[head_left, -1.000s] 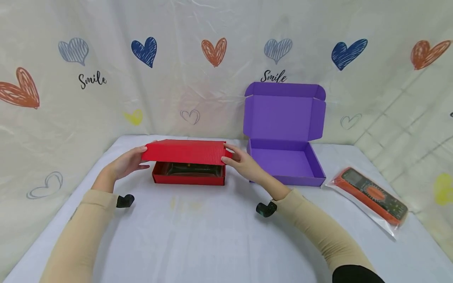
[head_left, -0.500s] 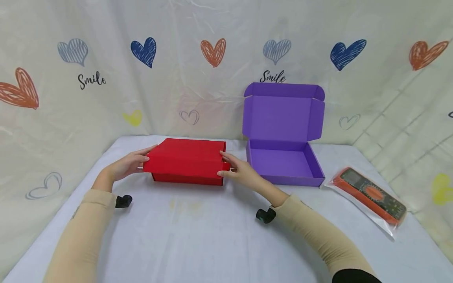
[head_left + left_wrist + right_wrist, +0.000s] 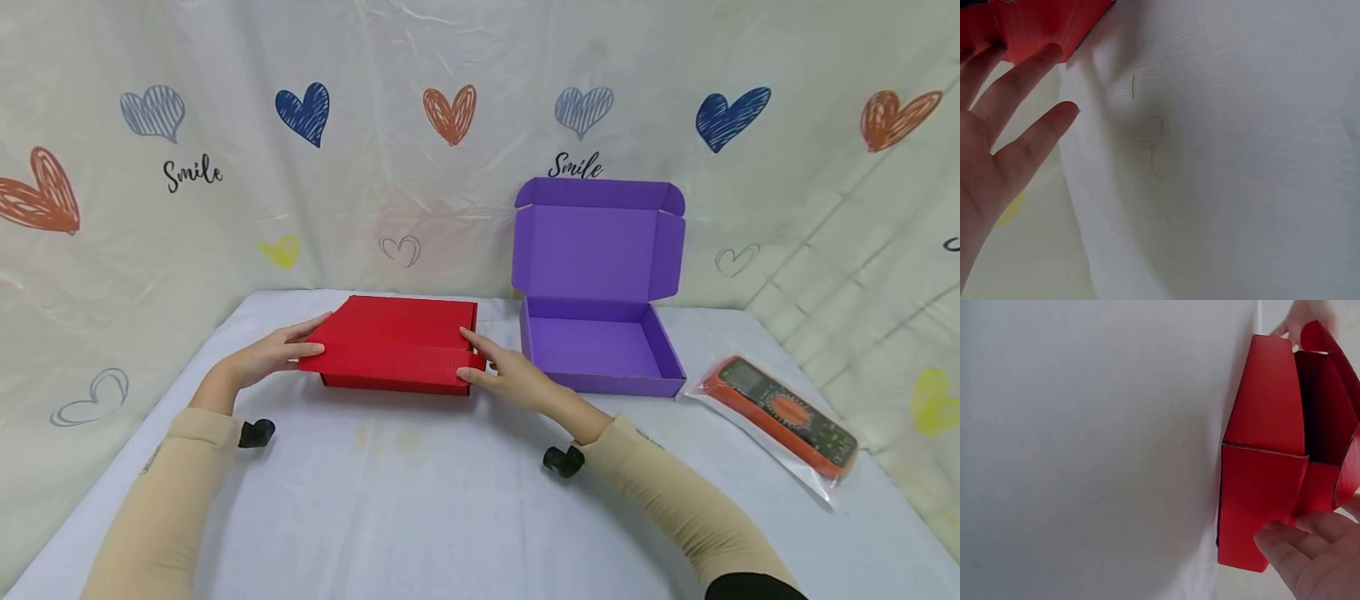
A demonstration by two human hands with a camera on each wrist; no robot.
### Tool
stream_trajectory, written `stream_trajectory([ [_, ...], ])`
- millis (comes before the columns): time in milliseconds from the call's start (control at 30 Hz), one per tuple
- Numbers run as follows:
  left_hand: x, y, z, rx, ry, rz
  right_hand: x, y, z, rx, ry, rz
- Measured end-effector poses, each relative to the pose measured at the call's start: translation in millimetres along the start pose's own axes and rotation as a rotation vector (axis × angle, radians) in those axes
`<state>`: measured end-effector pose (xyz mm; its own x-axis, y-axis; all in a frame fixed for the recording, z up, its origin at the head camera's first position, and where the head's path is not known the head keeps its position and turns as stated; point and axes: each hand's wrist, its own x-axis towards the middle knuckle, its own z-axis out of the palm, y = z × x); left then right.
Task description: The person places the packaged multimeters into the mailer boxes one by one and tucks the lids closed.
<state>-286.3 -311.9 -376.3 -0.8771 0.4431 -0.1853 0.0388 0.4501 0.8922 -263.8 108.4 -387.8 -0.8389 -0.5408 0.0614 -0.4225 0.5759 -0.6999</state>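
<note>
Now, left to right: one left hand (image 3: 270, 357), fingers spread, its thumb gripping one corner of the lid (image 3: 412, 317); one red box (image 3: 397, 382) on the surface (image 3: 450, 517), lid just lowered, so closing looks nearly complete; one right hand (image 3: 506, 375), fingers half-bent, holding the lid's other corner; one gaping purple box (image 3: 615, 385); one bagged multimeter (image 3: 783, 417).

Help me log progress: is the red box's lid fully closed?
No, in the right wrist view the lid stands raised, leaving a dark opening in the red box.
</note>
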Motion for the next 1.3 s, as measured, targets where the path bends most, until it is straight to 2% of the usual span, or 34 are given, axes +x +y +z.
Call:
stream_trajectory([
  [133, -1.5, 5.1, 2.8, 0.099, 0.012, -0.014, 0, -3, 2, -0.053, -0.029, 0.033],
  [300, -2.3, 7.4, 7.4, 0.166, 0.003, -0.026, -3, -5, 5, -0.083, -0.069, 0.064],
  [833, -0.8, 7.6, 13.9, 0.215, 0.014, -0.029, -4, -9, 5, -0.109, -0.099, 0.062],
  [1133, 0.8, 5.7, 19.3, 0.236, 0.023, -0.024, 1, -8, 6, -0.173, -0.102, 0.042],
  [1300, 0.7, 4.1, 21.2, 0.249, 0.024, -0.022, 5, -8, 10, -0.212, -0.112, 0.067],
])
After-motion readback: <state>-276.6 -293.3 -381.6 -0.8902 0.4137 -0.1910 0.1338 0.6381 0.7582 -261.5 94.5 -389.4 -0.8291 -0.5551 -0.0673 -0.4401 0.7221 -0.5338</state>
